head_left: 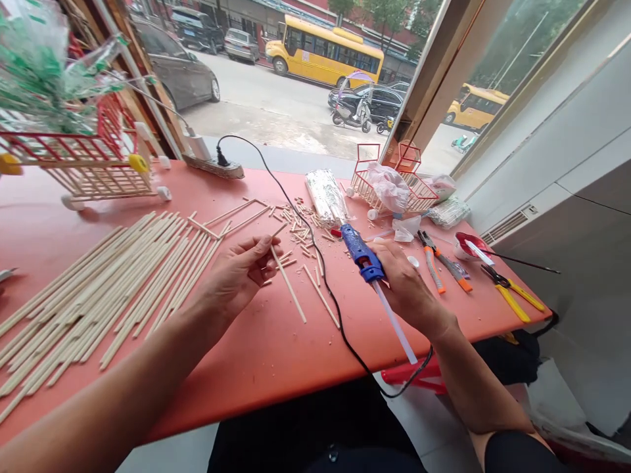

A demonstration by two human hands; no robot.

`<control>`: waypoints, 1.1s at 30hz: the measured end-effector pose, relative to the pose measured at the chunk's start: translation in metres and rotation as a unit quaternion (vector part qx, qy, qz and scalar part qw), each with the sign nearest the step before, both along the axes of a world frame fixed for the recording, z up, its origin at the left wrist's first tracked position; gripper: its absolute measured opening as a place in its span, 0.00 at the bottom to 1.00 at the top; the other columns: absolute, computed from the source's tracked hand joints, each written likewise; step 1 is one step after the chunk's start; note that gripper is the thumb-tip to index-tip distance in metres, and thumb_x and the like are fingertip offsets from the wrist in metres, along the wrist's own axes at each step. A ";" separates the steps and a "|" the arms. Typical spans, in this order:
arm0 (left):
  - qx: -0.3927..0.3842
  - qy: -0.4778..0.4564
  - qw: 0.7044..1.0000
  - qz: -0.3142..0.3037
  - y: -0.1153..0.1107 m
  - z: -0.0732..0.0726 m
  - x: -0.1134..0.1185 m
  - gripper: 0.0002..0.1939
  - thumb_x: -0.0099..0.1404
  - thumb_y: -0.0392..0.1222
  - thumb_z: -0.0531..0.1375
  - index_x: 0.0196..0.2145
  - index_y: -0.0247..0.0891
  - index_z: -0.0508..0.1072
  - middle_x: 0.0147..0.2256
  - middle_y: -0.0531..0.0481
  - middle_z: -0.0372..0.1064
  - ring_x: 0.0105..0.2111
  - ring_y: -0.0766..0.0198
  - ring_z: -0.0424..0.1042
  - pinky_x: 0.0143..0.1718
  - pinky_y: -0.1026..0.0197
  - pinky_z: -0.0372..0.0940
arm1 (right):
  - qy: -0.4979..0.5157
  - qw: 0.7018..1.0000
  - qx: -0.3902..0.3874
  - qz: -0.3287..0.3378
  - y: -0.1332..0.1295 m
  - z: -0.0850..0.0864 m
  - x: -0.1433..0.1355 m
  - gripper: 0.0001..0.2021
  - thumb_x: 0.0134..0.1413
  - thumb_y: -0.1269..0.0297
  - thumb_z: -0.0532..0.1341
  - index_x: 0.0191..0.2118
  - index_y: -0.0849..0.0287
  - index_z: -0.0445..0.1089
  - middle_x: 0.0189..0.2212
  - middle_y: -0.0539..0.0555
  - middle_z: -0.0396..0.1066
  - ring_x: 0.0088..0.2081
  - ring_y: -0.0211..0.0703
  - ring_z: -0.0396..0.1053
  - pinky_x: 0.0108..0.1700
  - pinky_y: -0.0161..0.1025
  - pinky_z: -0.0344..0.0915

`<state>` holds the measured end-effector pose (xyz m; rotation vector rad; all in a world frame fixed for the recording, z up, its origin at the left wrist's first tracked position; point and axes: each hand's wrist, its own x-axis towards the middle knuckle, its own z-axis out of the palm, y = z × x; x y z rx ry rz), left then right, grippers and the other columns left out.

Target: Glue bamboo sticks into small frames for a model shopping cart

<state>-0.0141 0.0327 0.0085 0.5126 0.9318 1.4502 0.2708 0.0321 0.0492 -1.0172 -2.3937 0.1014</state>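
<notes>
Between the thumb and fingers of my left hand (246,266) is a thin wooden stick (290,286), slanting down towards the table's near edge. A shorter stick piece (280,229) shows at the same fingertips; whether it is joined to the long one I cannot tell. My right hand (401,279) is wrapped round a blue glue gun (361,251), with a clear glue stick (396,323) jutting from its back. The gun's nozzle points away from me, at a foil-wrapped block (325,196). Loose sticks (321,297) lie between my hands.
Many long wooden sticks (98,289) cover the table's left side. Short cut pieces (303,230) lie mid-table, crossed by a black cord (315,243) from a power strip (214,164). Small stick-built carts (98,154) stand left and back right. Pliers (436,259) and a yellow-handled cutter (513,292) lie right.
</notes>
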 end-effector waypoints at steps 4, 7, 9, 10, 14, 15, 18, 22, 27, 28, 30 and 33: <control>-0.010 0.016 1.000 -0.006 -0.003 0.003 0.002 0.06 0.55 0.35 0.73 0.28 0.31 0.80 0.24 0.49 0.74 0.18 0.74 0.64 0.18 0.73 0.61 | -0.044 0.983 0.061 -0.170 -0.003 -0.007 0.054 0.21 0.67 0.65 0.54 0.63 0.59 0.65 0.53 0.66 0.70 0.58 0.60 0.68 0.62 0.59 0.65; -0.011 0.018 1.000 -0.015 -0.005 0.005 0.004 0.04 0.56 0.34 0.71 0.28 0.31 0.80 0.23 0.50 0.74 0.18 0.74 0.65 0.18 0.73 0.61 | -0.099 0.936 0.072 -0.330 0.002 -0.019 0.108 0.26 0.64 0.64 0.57 0.66 0.61 0.62 0.57 0.68 0.68 0.61 0.66 0.65 0.62 0.61 0.65; -0.009 0.019 1.000 -0.022 -0.006 0.006 0.005 0.04 0.55 0.34 0.71 0.28 0.31 0.80 0.24 0.50 0.74 0.17 0.74 0.64 0.18 0.73 0.61 | -0.132 0.904 0.051 -0.404 0.006 -0.029 0.138 0.29 0.62 0.63 0.59 0.67 0.64 0.62 0.52 0.69 0.69 0.58 0.67 0.66 0.59 0.60 0.67; -0.007 0.019 0.999 -0.025 -0.006 0.006 0.005 0.05 0.54 0.35 0.72 0.28 0.31 0.80 0.24 0.50 0.74 0.17 0.74 0.65 0.18 0.73 0.61 | -0.149 0.892 0.036 -0.425 0.009 -0.033 0.149 0.29 0.62 0.62 0.60 0.66 0.65 0.63 0.50 0.69 0.70 0.56 0.67 0.67 0.57 0.59 0.67; 0.006 0.019 0.999 -0.028 -0.005 0.005 0.006 0.10 0.50 0.38 0.76 0.28 0.31 0.81 0.23 0.51 0.74 0.17 0.74 0.65 0.18 0.73 0.61 | -0.204 0.868 -0.008 -0.452 0.016 -0.045 0.169 0.21 0.62 0.62 0.60 0.58 0.67 0.69 0.43 0.68 0.71 0.50 0.63 0.69 0.53 0.55 0.68; 0.006 0.019 0.999 -0.026 -0.005 0.005 0.006 0.11 0.50 0.38 0.76 0.27 0.31 0.80 0.23 0.50 0.74 0.17 0.74 0.65 0.18 0.73 0.61 | -0.214 0.866 -0.012 -0.453 0.017 -0.046 0.170 0.21 0.63 0.61 0.60 0.57 0.67 0.69 0.44 0.69 0.71 0.50 0.63 0.69 0.52 0.54 0.68; 0.010 0.017 1.000 -0.023 -0.005 0.007 0.006 0.11 0.51 0.39 0.76 0.27 0.32 0.80 0.23 0.50 0.74 0.17 0.74 0.64 0.18 0.72 0.59 | -0.242 0.868 -0.026 -0.433 0.016 -0.046 0.173 0.20 0.65 0.62 0.57 0.57 0.68 0.69 0.45 0.71 0.72 0.50 0.64 0.70 0.51 0.53 0.68; 0.016 0.009 1.000 -0.022 -0.005 0.008 0.005 0.11 0.52 0.39 0.76 0.28 0.31 0.80 0.24 0.49 0.74 0.17 0.73 0.64 0.18 0.71 0.58 | -0.261 0.879 -0.013 -0.399 0.007 -0.028 0.170 0.21 0.62 0.65 0.58 0.58 0.66 0.69 0.51 0.71 0.72 0.53 0.64 0.70 0.54 0.55 0.67; 0.038 0.005 0.999 -0.016 -0.004 0.004 0.003 0.12 0.51 0.40 0.77 0.29 0.31 0.81 0.25 0.48 0.74 0.19 0.73 0.65 0.19 0.71 0.59 | -0.134 0.955 0.047 -0.259 -0.008 0.012 0.089 0.13 0.69 0.61 0.56 0.51 0.61 0.72 0.51 0.66 0.75 0.55 0.59 0.70 0.58 0.52 0.64; 0.045 0.008 0.999 -0.013 -0.003 0.004 0.003 0.12 0.51 0.40 0.77 0.29 0.31 0.81 0.25 0.48 0.74 0.19 0.73 0.65 0.19 0.71 0.60 | -0.101 0.971 0.023 -0.216 -0.010 0.017 0.061 0.13 0.71 0.58 0.56 0.48 0.60 0.73 0.47 0.63 0.77 0.52 0.55 0.73 0.54 0.48 0.66; 0.058 0.016 0.998 -0.005 -0.001 0.003 0.002 0.12 0.51 0.41 0.77 0.29 0.32 0.81 0.25 0.48 0.74 0.20 0.72 0.65 0.20 0.70 0.61 | -0.098 0.987 -0.070 -0.109 -0.015 0.019 0.005 0.14 0.71 0.53 0.58 0.42 0.58 0.73 0.41 0.58 0.78 0.43 0.49 0.75 0.45 0.42 0.67; 0.068 0.026 0.997 0.011 0.000 0.006 0.000 0.11 0.53 0.41 0.76 0.27 0.33 0.81 0.24 0.49 0.74 0.20 0.72 0.65 0.20 0.70 0.61 | -0.197 0.966 -0.160 -0.057 -0.018 0.012 -0.063 0.15 0.69 0.50 0.61 0.45 0.59 0.72 0.40 0.58 0.79 0.40 0.48 0.76 0.41 0.40 0.65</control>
